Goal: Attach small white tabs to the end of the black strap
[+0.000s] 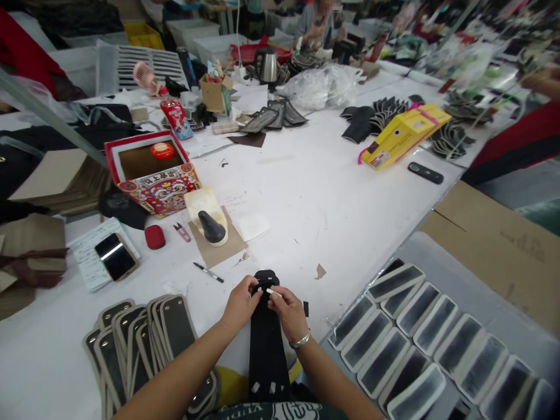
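Observation:
A long black piece [268,356] lies at the front edge of the table, its rounded upper end between my hands. My left hand [241,302] is closed, its thumb and finger pinching at the left side of that end. Between the thumb and fingers of my right hand [289,312] is a small white stick [273,291], its tip over the black piece. Small white patches show near the lower end of the piece. On the left stand overlapping dark panels with pale edges [179,326]. A black pen [209,272] lies beyond my left hand.
Rows of dark, pale-edged pieces [380,356] lie at the right. At the left are a phone [116,256], a red case [154,237], small snips [182,232] and a red box [161,189]. A yellow box [405,137] stands farther back; a person [315,26] is beyond.

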### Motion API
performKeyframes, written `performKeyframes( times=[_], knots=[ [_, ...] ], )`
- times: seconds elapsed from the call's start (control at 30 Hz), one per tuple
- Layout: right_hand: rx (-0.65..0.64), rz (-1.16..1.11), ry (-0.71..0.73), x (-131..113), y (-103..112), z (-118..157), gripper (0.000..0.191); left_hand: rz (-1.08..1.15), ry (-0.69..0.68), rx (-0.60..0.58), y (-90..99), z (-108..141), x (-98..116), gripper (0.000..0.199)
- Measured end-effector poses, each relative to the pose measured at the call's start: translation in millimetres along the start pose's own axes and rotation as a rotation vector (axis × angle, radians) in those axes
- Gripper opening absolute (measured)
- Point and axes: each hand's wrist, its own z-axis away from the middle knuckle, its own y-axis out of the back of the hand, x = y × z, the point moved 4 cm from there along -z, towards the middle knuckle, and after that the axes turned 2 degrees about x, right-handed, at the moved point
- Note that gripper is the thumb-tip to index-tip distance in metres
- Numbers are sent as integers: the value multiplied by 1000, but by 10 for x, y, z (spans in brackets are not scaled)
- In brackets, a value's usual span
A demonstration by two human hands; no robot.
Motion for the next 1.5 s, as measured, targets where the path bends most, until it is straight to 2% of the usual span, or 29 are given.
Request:
performKeyframes(
  times=[0.1, 0.23, 0.33, 0.5, 0.7, 1.0, 1.5],
  knots=[
    [2, 139, 41, -101, -24, 32, 25, 222, 170, 10, -22, 8, -123, 15],
    [40, 311, 246, -260, -87, 21, 16, 308, 151, -48, -50, -49, -175, 26],
    [51, 432, 383, -276, -125, -38, 14, 308, 155, -92, -45, -83, -220, 28],
    [39, 526, 505, -218, -173, -113, 15, 424, 194, -156, -37, -112, -304, 32],
    [11, 622, 638, -270, -238, -104, 16, 571, 247, -189, -48, -157, -329, 32],
    [52, 735, 715, -277, -249, -172, 14, 618, 260, -228, -32, -172, -311, 36],
    [-29, 711, 724, -326, -260, -203, 13, 616, 258, -244, -37, -221, -313, 34]
  ],
)
